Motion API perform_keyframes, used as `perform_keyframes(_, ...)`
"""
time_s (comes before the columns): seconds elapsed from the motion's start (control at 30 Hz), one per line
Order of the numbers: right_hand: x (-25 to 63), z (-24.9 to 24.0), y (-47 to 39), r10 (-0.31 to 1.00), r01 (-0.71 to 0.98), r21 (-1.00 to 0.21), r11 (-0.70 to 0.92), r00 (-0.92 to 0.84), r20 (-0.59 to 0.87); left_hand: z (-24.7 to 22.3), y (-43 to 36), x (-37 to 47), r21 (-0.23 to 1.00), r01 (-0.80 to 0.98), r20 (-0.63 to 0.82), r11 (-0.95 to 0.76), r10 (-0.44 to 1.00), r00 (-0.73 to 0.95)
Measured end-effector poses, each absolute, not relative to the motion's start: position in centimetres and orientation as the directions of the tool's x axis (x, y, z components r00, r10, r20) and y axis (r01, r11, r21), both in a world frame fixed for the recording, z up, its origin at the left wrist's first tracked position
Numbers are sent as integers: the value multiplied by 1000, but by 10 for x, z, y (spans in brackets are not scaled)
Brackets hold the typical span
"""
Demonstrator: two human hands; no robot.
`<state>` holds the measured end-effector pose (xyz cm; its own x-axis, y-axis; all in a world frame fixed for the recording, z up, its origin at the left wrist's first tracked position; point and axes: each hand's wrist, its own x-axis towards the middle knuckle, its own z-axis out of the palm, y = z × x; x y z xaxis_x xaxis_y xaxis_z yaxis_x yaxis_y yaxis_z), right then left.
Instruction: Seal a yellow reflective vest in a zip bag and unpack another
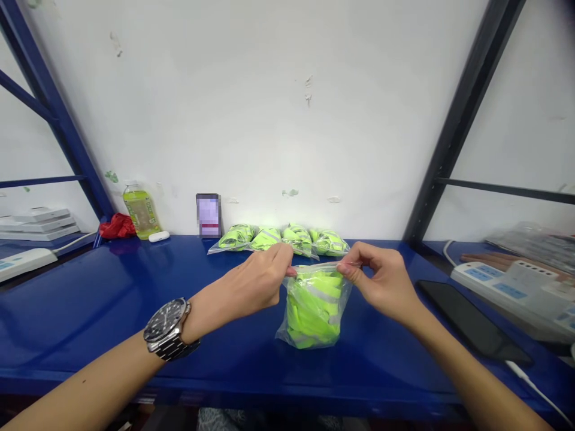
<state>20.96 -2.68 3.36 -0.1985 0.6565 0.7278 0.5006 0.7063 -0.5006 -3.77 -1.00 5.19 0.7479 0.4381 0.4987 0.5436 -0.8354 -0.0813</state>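
While the clear plastic bag (313,308) stands upright on the blue desk (90,311), stuffed with folded neon-yellow fabric with grey reflective strips, both hands pinch its top edge. The left hand (256,281) has its grip closed on the left end of the bag's mouth, thumb and fingertips pressed together; a steel wristwatch (168,328) sits on that wrist. The right hand (381,278) has its grip closed on the right end, so the strip is stretched flat between them. Behind the bag, against the white wall, four more filled bags (281,239) lie in a row, touching one another. Farther left stand a green drink bottle (140,209), a red crumpled thing (115,226) and a small white case (159,236). A dark phone (471,323) lies on the desk to the right, near a white power strip (516,290).
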Motion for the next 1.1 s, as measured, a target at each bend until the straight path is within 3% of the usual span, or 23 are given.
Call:
perform_keyframes(0.1,210,43,-32,654,608,-414,678,-241,717,52,-7,-34,-119,521,548,-846,381,744)
perform_keyframes(0.27,200,59,-51,610,789,-71,611,-411,678,56,-9,-18,-187,460,645,-868,245,724)
perform_keyframes(0.43,201,62,-70,682,745,-104,659,-534,499,59,-19,-9,-171,390,654,-905,193,732)
perform_keyframes(0.53,229,68,-65,720,723,-185,665,-556,415,54,-10,-25,-102,444,625,-890,290,725)
perform_keyframes(0.63,274,75,-42,782,756,-247,606,-508,361,43,16,-56,-71,625,611,-777,461,643)
perform_keyframes(0.73,315,72,-9,811,950,-81,302,-211,546,28,48,-92,-47,797,627,-602,603,493)
perform_keyframes(0.8,330,59,15,715,992,-26,120,-69,695,18,65,-112,-98,882,617,-460,667,417)
perform_keyframes(0.9,330,22,49,647,979,5,206,-140,750,5,83,-131,-175,941,544,-289,768,337)
perform_keyframes(1.0,317,-16,75,756,917,34,397,-347,554,-7,93,-141,-205,944,476,-256,817,325)
perform_keyframes(1.1,309,-38,87,792,904,-7,428,-372,485,-13,97,-148,-238,940,407,-244,854,325)
